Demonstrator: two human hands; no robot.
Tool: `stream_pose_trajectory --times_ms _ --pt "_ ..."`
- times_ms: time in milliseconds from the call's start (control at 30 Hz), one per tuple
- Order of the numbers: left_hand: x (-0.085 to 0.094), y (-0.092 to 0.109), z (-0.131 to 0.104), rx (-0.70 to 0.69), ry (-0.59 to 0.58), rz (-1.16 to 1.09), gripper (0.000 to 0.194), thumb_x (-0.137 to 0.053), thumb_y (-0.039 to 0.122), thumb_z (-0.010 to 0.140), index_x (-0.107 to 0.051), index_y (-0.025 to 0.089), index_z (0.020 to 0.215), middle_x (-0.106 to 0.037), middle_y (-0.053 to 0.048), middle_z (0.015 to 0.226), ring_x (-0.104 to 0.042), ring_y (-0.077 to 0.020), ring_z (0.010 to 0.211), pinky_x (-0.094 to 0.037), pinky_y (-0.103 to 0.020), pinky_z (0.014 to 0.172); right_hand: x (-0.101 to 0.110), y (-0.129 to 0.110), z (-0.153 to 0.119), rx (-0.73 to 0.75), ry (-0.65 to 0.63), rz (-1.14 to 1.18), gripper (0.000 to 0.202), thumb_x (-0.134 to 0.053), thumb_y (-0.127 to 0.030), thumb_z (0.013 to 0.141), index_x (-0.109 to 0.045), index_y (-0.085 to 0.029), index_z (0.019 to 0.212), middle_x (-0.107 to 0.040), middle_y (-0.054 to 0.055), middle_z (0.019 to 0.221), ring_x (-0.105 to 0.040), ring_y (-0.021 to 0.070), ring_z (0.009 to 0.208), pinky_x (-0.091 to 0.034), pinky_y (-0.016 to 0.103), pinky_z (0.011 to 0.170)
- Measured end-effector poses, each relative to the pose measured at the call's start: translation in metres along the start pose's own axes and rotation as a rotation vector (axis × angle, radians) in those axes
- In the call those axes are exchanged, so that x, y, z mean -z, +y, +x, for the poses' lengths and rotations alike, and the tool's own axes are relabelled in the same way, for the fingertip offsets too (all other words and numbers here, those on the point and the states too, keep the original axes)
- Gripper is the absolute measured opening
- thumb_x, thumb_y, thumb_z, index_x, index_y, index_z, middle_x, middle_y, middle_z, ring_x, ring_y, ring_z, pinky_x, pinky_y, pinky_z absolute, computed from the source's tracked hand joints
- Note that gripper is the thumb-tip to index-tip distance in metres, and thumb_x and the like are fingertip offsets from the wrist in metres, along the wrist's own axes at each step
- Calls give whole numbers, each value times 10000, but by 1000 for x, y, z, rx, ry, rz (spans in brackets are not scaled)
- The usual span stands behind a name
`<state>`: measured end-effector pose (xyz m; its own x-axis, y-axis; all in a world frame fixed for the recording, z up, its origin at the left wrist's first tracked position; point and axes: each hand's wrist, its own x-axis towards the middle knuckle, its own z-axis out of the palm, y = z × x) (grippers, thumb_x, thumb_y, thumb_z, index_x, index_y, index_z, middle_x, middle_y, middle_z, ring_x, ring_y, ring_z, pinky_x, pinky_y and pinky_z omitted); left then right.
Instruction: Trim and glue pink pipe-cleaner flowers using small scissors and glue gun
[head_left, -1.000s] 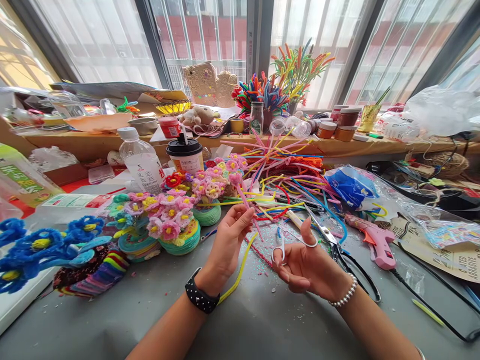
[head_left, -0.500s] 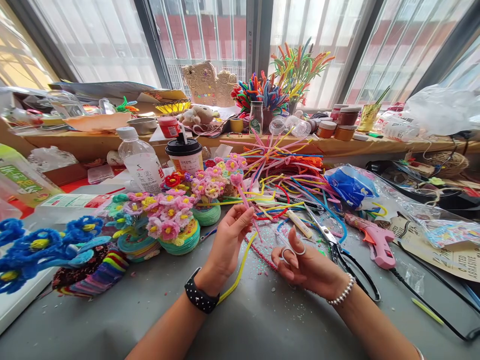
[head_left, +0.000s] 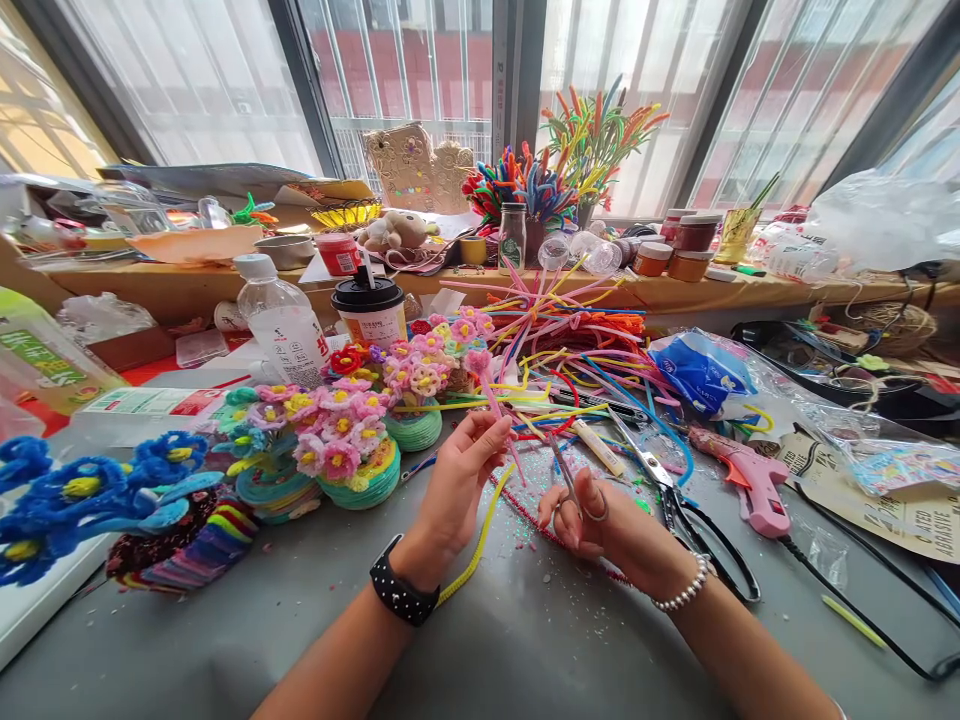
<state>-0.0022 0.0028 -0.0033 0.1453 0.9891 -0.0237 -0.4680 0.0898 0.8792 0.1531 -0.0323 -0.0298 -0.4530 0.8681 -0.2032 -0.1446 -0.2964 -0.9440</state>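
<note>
— What is the left hand (head_left: pixel 456 490) doing?
— It is gripping a pink flower (head_left: pixel 478 363) by the stem, pinching it between thumb and fingers. The bloom is showing above the fingertips, leaning left, while the stem's lower end is hanging out below, over the table (head_left: pixel 517 660).
— And the right hand (head_left: pixel 607 530)?
— It is holding small scissors (head_left: pixel 564 475), its fingers curling at the loops. The blades are pointing upward, near the stem and apart from it.
— What is lying around them?
— A red strip (head_left: pixel 525 508) is running beneath the right hand. Big scissors (head_left: pixel 660 472) are lying just beyond that hand, and a glue gun (head_left: pixel 754 482) is resting to their right. Potted flowers (head_left: pixel 343 428) are standing left of the left hand.
</note>
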Motion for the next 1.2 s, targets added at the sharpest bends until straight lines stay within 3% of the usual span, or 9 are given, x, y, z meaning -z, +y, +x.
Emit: stream_pose_trajectory --times_ms 133,267,400,767,933,1200 --pt "0 0 0 15 -26 15 138 -637 259 664 -552 150 669 -487 32 666 -408 -52 563 -342 -177 560 -5 -3 -1 259 36 -529 686 -294 -758 640 -591 -143 708 -514 32 710 -419 117 587 -327 237 513" --pt "-1 0 -1 22 -35 2 117 -631 243 670 -556 153 670 -482 35 665 -413 -54 582 -343 -178 572 -9 -1 -1 353 4 -793 700 -251 -758 649 -604 -155 680 -509 65 843 -466 176 745 -381 305 687" --pt "-2 1 -2 38 -34 -10 115 -645 235 653 -566 153 669 -488 35 675 -420 -56 594 -348 -182 584 -10 4 1 348 -31 -827 682 -285 -757 635 -623 -166 685 -496 59 875 -483 167 739 -399 293 663" --pt "-4 2 -4 102 -90 -29 112 -648 209 656 -558 146 635 -458 46 621 -389 -48 554 -338 -183 550 -14 3 0 326 28 -824 613 -418 -738 581 -590 -150 573 -516 59 895 -466 124 639 -365 237 521" --pt "-2 -1 -1 133 -82 -85 126 -657 209 652 -557 140 616 -483 39 626 -408 -47 556 -348 -182 546 -14 5 2 363 78 -839 513 -517 -660 606 -518 -161 486 -562 43 683 -489 143 627 -344 247 526" --pt "-2 0 0 155 -36 -152 152 -702 223 594 -578 136 610 -526 31 624 -449 -48 556 -356 -173 536 -13 12 6 442 153 -846 528 -510 -633 646 -385 -181 402 -464 -1 484 -414 105 477 -311 245 480"
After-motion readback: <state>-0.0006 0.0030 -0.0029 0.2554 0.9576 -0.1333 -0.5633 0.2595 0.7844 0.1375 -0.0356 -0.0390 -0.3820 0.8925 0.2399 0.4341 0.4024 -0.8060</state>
